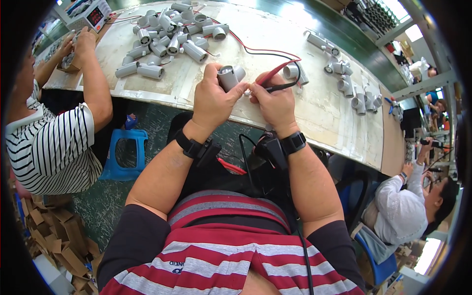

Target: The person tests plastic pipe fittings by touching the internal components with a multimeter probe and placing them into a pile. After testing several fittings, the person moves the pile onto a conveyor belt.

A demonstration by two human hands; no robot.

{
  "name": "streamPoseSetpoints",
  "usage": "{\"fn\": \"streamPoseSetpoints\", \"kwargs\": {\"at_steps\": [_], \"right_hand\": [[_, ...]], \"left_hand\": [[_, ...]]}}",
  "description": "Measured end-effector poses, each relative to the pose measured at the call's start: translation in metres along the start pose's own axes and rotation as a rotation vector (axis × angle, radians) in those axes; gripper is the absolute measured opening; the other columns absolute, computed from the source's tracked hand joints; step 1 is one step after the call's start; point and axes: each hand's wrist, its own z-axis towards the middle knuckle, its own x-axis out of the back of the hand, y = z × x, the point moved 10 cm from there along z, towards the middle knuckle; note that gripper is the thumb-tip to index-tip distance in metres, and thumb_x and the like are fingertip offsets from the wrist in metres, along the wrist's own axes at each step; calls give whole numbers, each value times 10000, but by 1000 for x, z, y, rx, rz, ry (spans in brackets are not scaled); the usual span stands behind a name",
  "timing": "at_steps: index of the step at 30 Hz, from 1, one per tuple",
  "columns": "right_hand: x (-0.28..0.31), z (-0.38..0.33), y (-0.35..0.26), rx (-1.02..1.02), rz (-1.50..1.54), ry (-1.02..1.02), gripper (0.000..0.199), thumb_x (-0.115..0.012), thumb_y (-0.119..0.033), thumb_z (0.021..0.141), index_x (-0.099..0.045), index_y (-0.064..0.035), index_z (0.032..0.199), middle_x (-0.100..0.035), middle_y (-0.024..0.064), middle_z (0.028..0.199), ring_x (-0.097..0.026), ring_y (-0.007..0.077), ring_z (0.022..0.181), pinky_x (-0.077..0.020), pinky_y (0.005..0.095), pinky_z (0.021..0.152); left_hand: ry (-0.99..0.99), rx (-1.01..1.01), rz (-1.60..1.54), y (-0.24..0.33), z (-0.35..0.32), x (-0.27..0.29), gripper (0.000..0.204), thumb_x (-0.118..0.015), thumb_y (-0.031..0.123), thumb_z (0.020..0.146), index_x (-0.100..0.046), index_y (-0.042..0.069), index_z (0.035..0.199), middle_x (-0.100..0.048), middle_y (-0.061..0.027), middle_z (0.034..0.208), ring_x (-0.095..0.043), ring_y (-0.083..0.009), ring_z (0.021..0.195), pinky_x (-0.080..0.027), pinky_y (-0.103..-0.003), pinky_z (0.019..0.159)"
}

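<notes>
My left hand (212,101) is closed round a grey tubular plastic housing (227,78) with a side branch and a dark round inner part at its open end. Its thumb reaches toward my right hand (276,104), which pinches a red test probe (268,76) and a black test probe (282,87). Between the two hands, at the fingertips, is a small white connector (249,92); whether the probe tips touch it cannot be made out. Behind my right hand, another grey housing (291,72) lies on the table, partly hidden by the hand and leads.
A pile of grey housings (169,42) covers the table's (275,37) far left; several more (361,98) lie right. Red and black leads (250,48) cross the top. A powered meter box (93,17) stands far left. Co-workers (49,142) flank me, with a blue stool (125,169) at left.
</notes>
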Motion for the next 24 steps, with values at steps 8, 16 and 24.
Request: {"fn": "streamPoseSetpoints", "kwargs": {"at_steps": [8,16,24], "right_hand": [[-4,1,-1,-24,52,3,124,-734,-48,907,-638,-25,982,-676,41,802,-655,117,669,-535,244,601],[-1,0,0,-16,88,-12,128,-732,-41,909,-639,-21,994,-681,51,819,-666,128,684,-553,257,605],[14,1,0,-23,400,89,139,-719,-4,885,-636,9,996,-696,92,834,-679,164,679,-577,283,596]], "left_hand": [[10,5,25,-1,0,3,554,-872,326,805,-516,40,1119,-688,-184,828,-704,-359,720,-550,-422,627],[-2,-74,-53,-2,-1,-4,569,-872,258,811,-526,26,1199,-688,-164,874,-696,-278,743,-552,-380,668],[91,13,363,-22,44,72,482,-832,186,839,-583,-3,1205,-673,-172,918,-679,-320,815,-550,-405,740]]}}
